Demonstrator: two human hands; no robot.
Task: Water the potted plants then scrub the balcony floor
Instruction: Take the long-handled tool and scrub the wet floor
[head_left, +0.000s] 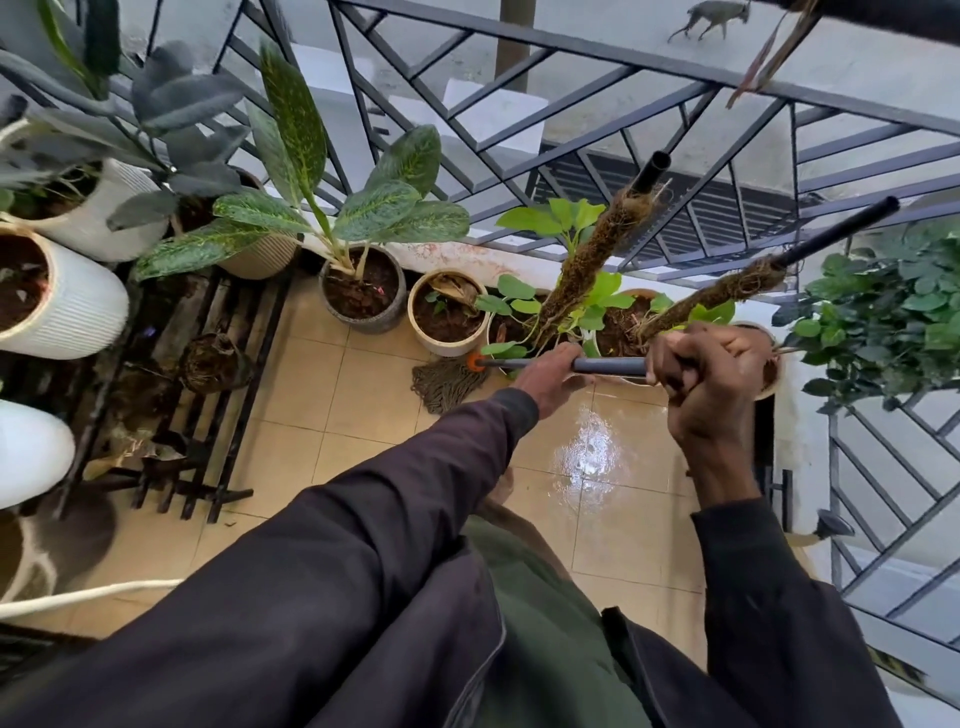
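Mop handle (608, 365), a grey tube, runs nearly level across the middle of the view, held by both hands. The left hand (551, 378) grips it lower down, fingers curled over the tube, with a dark sleeve reaching up to the wrist. The right hand (709, 376) is clamped round the upper end in a tight fist, knuckles towards the camera. Past the left hand the handle ends in an orange collar (474, 361), and below that the mop head (448, 383), a bundle of greyish strings, lies spread on the balcony floor (363, 447), just in front of a cream pot (447, 343).

The floor is tan tile; a wet patch (592, 447) shines below the hands. Left of the cream pot stands a grey pot (387, 322) holding a plant with long speckled leaves. Behind the handle two more pots carry light green plants, each with a moss pole: one moss pole (587, 260) leans up towards the railing (571, 104), the other pole (717, 296) slants to the right. A bushy dark green plant (883, 322) hangs at the right edge. On the left a black slatted stand (208, 364) sits on the tiles, with white ribbed pots (88, 306) beside and above it. A white cord (88, 595) lies along the floor at lower left
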